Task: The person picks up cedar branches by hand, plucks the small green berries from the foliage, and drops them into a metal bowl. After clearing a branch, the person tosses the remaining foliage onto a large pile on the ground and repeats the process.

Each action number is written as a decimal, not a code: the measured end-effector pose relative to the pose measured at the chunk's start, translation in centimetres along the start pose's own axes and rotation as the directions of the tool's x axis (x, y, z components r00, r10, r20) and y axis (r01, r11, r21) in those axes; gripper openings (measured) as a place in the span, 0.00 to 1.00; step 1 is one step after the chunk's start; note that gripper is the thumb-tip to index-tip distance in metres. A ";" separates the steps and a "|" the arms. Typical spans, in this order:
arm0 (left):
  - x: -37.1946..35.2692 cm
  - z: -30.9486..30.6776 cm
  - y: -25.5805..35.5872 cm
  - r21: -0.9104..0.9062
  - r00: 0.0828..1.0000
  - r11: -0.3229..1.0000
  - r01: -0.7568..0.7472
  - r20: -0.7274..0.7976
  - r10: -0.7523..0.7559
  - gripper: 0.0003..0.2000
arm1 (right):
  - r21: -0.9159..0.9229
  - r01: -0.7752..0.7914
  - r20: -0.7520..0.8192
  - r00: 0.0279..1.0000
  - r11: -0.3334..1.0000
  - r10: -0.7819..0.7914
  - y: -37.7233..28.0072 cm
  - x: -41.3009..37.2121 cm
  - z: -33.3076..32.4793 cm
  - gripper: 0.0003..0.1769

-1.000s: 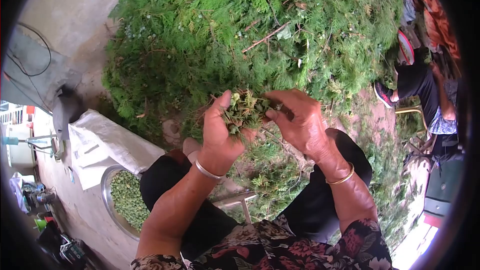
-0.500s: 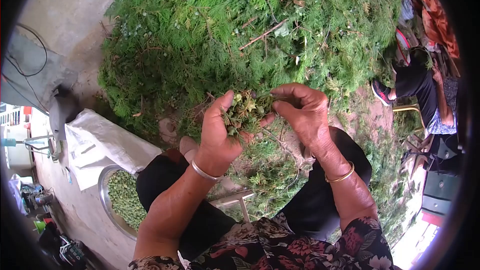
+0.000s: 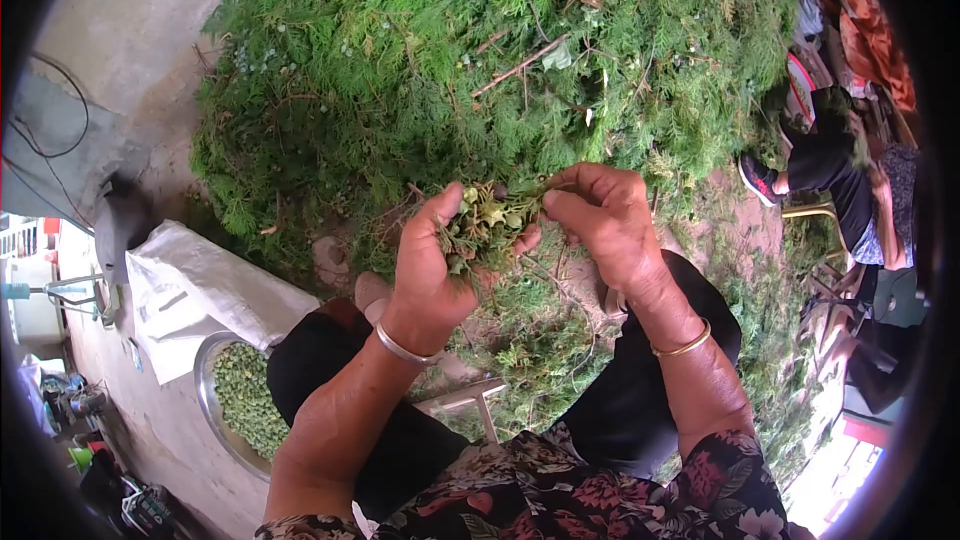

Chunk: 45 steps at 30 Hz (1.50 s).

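My left hand (image 3: 428, 265) is closed around a bunch of conifer sprigs with small green cones (image 3: 487, 223), held over my lap. The thumb stands up along the bunch's left side, and other fingers show beneath it. At the bunch's right side my right hand (image 3: 612, 225) pinches a thin green sprig between thumb and index finger. Just beyond both hands lies a large heap of cut green conifer branches (image 3: 400, 70). A round metal basin (image 3: 205, 380) of loose green cones stands on the floor at the lower left.
A white sack (image 3: 205, 270) lies beside the basin. Loose greenery covers the ground between my legs, near a small wooden stool (image 3: 465, 396). At the right sits another person (image 3: 835, 165) in dark trousers. Cables (image 3: 75, 130) run across the floor at left.
My right hand has shifted slightly up and left, its thumb and index finger still pinched at the bunch. The left hand keeps its hold. The other person's arm has moved slightly.
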<state>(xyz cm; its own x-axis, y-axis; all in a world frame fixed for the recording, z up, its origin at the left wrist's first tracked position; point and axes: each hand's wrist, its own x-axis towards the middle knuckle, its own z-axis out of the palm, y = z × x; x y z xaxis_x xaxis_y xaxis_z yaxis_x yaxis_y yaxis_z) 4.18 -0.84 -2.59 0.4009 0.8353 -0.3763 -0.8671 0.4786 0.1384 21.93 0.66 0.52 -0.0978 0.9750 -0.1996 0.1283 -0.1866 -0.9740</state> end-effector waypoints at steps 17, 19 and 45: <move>0.1 -0.4 0.3 -0.025 0.999 1.000 0.001 0.034 -0.001 0.19 | -0.099 0.099 -0.077 0.991 0.990 -0.107 0.1 0.1 -0.5 0.04; 0.1 -0.3 0.4 -0.015 1.000 1.000 -0.002 0.024 0.003 0.17 | -0.090 0.121 -0.120 0.984 0.989 -0.131 0.0 0.0 -0.8 0.04; 1.1 -0.9 -1.2 0.068 0.995 0.994 0.081 -0.069 -0.076 0.19 | -0.565 0.458 0.175 0.880 0.686 -0.443 2.1 -1.0 -0.7 0.09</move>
<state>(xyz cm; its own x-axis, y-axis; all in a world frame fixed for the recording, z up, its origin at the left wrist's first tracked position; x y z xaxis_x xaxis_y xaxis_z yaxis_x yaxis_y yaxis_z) 5.41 -0.72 -4.04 0.4445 0.7758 -0.4478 -0.8098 0.5617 0.1693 23.03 -0.61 -1.25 -0.3153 0.9190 0.2368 0.6013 0.3865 -0.6993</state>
